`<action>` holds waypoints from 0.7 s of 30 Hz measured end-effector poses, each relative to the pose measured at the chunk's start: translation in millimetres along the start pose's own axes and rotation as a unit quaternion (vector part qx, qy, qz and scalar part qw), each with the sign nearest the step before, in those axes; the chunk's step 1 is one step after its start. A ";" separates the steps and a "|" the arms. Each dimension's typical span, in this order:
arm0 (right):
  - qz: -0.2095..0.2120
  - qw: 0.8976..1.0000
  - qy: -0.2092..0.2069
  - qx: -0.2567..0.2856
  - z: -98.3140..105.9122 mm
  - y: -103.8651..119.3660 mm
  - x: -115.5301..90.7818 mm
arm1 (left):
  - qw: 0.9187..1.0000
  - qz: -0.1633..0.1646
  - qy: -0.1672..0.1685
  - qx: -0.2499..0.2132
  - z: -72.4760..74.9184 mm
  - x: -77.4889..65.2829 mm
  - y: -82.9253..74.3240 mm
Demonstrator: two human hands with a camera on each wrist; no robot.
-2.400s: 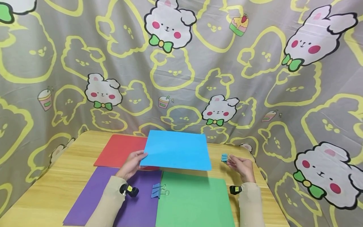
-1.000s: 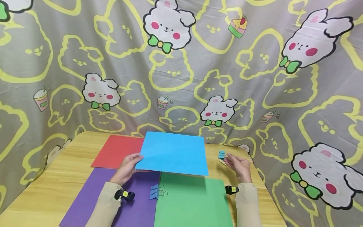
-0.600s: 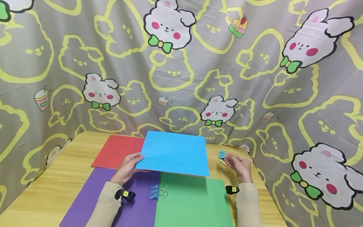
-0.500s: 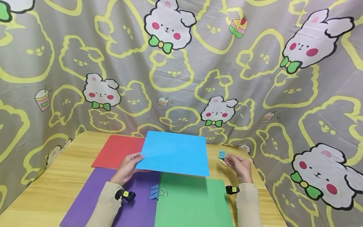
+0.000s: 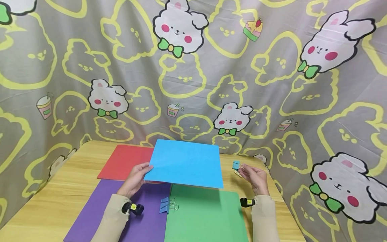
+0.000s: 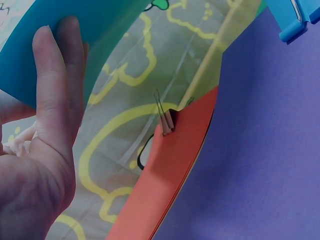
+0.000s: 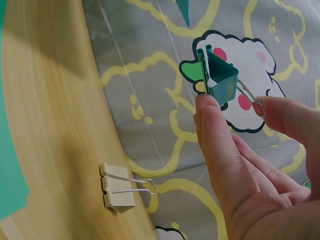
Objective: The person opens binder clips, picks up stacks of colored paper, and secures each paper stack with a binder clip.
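My left hand (image 5: 137, 178) holds a blue sheet (image 5: 184, 163) by its left edge, with the thumb on top and fingers underneath. The sheet is raised over the table, overlapping the red sheet (image 5: 127, 161) and the green sheet (image 5: 207, 215) in the head view. To its right, my right hand (image 5: 256, 178) pinches a teal binder clip (image 7: 222, 85) by its wire handles, between thumb and fingers. The clip's mouth is spread in the right wrist view. A cream binder clip (image 7: 117, 187) lies on the table beneath this hand.
On the wooden table (image 5: 60, 188), a purple sheet (image 5: 90, 208) lies left of the green one. A blue binder clip (image 5: 164, 205) sits where these two meet. Another clip (image 6: 167, 121) is at the red sheet's edge. A patterned curtain (image 5: 187, 67) hangs behind the table.
Compared with the oldest frame, the blue sheet and both hands sit slightly lower and further left in the head view, and the cream clip now shows. In the last second almost nothing moves.
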State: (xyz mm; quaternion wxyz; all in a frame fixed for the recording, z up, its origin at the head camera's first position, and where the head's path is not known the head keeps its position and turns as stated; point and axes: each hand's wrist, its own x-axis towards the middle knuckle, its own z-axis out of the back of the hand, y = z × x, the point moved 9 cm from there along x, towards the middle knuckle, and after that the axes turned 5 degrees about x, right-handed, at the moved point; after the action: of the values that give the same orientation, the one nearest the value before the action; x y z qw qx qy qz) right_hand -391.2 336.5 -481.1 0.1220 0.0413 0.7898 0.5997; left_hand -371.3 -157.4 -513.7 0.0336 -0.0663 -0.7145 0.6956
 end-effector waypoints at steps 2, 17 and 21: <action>-0.003 1.000 0.001 0.003 -0.2 -0.8 -0.3 | 1.000 0.001 0.001 0.000 0.1 -0.4 -0.3; -0.007 1.000 0.005 0.002 -6.6 -1.2 -2.0 | 1.000 -0.003 0.008 -0.005 -1.7 0.5 -0.2; -0.007 1.000 0.008 0.005 -8.0 -1.3 -1.7 | 1.000 -0.003 0.008 -0.007 -2.1 1.3 0.0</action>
State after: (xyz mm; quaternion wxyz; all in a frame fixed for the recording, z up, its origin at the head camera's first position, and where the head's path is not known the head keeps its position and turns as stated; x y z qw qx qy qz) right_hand -391.4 328.4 -480.1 0.1194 0.0310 0.7941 0.5952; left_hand -372.3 -155.1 -513.6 0.0409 -0.0706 -0.7195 0.6897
